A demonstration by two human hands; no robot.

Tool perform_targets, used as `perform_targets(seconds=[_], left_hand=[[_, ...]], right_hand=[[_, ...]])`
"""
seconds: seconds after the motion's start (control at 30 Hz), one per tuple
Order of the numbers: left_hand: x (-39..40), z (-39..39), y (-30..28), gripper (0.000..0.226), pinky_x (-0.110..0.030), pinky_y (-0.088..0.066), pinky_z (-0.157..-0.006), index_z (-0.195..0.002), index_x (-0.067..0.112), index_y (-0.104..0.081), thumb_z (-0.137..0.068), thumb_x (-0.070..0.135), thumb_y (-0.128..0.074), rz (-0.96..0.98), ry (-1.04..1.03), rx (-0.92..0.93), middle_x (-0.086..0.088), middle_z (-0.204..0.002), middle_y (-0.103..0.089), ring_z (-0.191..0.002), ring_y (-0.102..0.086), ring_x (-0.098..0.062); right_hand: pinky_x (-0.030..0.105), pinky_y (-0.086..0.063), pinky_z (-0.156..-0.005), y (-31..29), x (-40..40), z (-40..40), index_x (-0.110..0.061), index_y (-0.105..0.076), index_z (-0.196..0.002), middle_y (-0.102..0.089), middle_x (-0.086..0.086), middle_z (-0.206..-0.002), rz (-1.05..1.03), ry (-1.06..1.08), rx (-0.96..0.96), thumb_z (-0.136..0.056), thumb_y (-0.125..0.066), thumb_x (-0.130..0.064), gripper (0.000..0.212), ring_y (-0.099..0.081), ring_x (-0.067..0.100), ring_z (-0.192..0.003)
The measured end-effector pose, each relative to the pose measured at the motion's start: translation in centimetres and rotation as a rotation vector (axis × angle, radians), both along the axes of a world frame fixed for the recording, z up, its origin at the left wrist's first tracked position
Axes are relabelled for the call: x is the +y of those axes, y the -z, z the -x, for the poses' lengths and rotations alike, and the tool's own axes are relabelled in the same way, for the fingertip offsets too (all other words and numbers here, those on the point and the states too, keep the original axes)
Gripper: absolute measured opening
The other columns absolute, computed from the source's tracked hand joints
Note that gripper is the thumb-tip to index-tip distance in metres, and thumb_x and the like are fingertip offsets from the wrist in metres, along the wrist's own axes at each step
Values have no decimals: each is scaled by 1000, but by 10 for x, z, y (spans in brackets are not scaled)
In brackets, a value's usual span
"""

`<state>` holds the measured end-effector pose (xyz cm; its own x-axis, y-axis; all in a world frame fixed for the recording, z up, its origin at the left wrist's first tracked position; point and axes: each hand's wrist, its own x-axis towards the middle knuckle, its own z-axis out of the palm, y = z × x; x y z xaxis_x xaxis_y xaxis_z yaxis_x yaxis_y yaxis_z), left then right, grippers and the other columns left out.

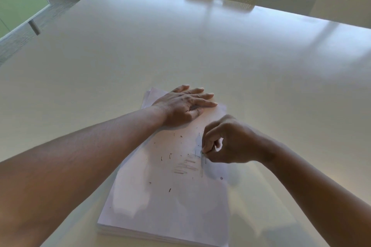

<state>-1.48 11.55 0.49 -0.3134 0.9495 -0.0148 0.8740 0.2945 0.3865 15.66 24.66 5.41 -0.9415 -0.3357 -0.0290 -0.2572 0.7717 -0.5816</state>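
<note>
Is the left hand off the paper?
No, the left hand lies flat on the far end of the paper stack.

Blurred: thin item in right hand, unidentifiable (dark specks too small as well). Cut off below: paper stack, near corner.

Two bare forearms — fine hairs showing, left hand, right hand, short nails

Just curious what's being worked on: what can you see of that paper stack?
The stack of white paper lies flat on the pale table, sheets slightly fanned at the far corner. Its top sheet bears faint grey strokes and scattered dark crumbs. The left hand presses flat on its far end; the right hand pinches a small object against it.
</note>
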Motion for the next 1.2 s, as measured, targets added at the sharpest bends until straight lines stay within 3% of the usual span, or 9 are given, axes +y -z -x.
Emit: perform_targets(seconds=[0.1, 0.3, 0.4, 0.57, 0.77, 1.0, 1.2], left_hand=[[0, -1, -1, 42, -34, 0, -128, -150, 53, -41, -111, 40, -34, -6, 5, -7, 26, -165, -22, -155, -9, 3], [0, -2, 1, 43, -35, 0, -128, -151, 47, -42, -110, 41, -32, -4, -4, -3, 25, -165, -23, -154, -8, 4], [0, -2, 0, 43, -34, 0, -128, -150, 49, -43, -110, 41, -32, -3, -8, -4, 26, -165, -23, -155, -9, 3], [1, -2, 1, 42, -35, -2, -128, -148, 55, -43, -108, 43, -34, -12, -14, -6, 27, -164, -25, -154, -11, 3], [1, -2, 1, 42, -35, -2, -128, -149, 50, -45, -109, 44, -34, -8, -18, -7, 26, -164, -25, -154, -10, 3], [1, -1, 0, 42, -33, -1, -128, -148, 54, -44, -109, 43, -34, -5, -12, -4, 28, -164, -25, -154, -11, 3], [1, -3, -1, 41, -33, -1, -128, -148, 50, -45, -110, 43, -33, -5, -20, -14, 28, -164, -25, -154, -10, 4]], right_hand=[[31, -54, -61, 0, 3, 4, -15, -78, -73, -70, -8, -71, -13, 46, 13, -69, -76, -5, 11, -63, 10, -62], [34, -51, -57, 15, 21, 28, -13, -76, -66, -69, -2, -66, -70, 341, 341, -67, -77, 1, 14, -59, 11, -55], [32, -52, -58, 13, 22, 25, -13, -76, -67, -69, -4, -68, -51, 315, 304, -69, -79, -1, 13, -59, 9, -56], [22, -53, -62, -5, 25, 16, -20, -78, -71, -69, -13, -69, -105, 141, 78, -70, -81, -6, 14, -61, 5, -61], [32, -53, -59, 8, 28, 30, -15, -76, -68, -69, -6, -67, -93, 294, 305, -69, -77, 0, 15, -60, 9, -55], [24, -54, -61, -2, 25, 17, -19, -78, -72, -70, -10, -71, -108, 130, 116, -71, -80, -6, 13, -63, 6, -61], [34, -53, -57, 13, 30, 30, -13, -76, -68, -69, -2, -68, -111, 308, 338, -70, -77, 0, 13, -60, 14, -55]])
